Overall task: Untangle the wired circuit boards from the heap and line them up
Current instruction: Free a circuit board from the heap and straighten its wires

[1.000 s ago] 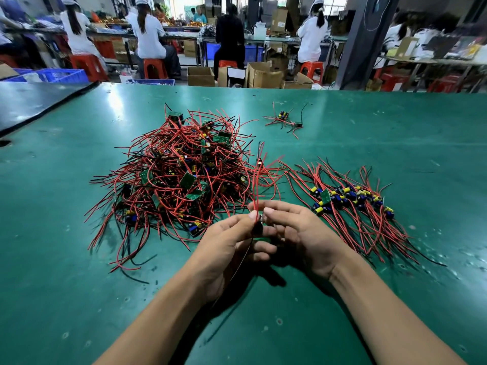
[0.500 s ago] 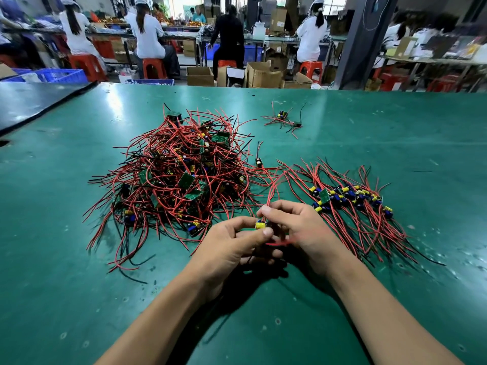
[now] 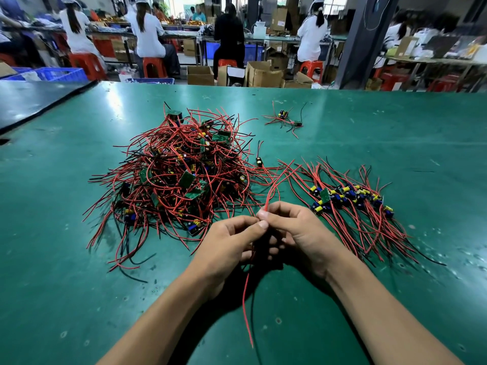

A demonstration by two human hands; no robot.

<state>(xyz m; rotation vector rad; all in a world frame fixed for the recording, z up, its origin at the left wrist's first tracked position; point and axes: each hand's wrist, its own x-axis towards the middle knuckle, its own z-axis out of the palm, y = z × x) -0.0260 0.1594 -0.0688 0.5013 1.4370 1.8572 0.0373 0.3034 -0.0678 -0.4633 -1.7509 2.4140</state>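
We are at a green bench mat [image 3: 79, 259] in a workshop. Along the top of the frame, workers sit on red stools [image 3: 155, 67] with their backs to us, and cardboard boxes [image 3: 200, 75] stand on the floor behind the bench.

The heap [image 3: 179, 177] of wired circuit boards sprawls left of centre, red and black leads tangled over small green boards. At centre right lies the row [image 3: 350, 204] of boards already laid side by side, their wires fanning toward the lower right. A small stray cluster [image 3: 284, 119] lies apart in the upper middle, and a single board [image 3: 259, 161] sits between heap and row.

Our hands meet low in the centre, just below the heap. The left hand [image 3: 226, 248] is curled, its thumb pressed to the red leads [image 3: 271, 191]. The right hand [image 3: 297, 230] pinches the same leads with its forefinger, the other fingers folded under. The leads rise in a loop above the fingertips. A red wire [image 3: 246, 312] and a black wire [image 3: 254, 325] hang down between our wrists. We cannot see whether a board sits between the palms.
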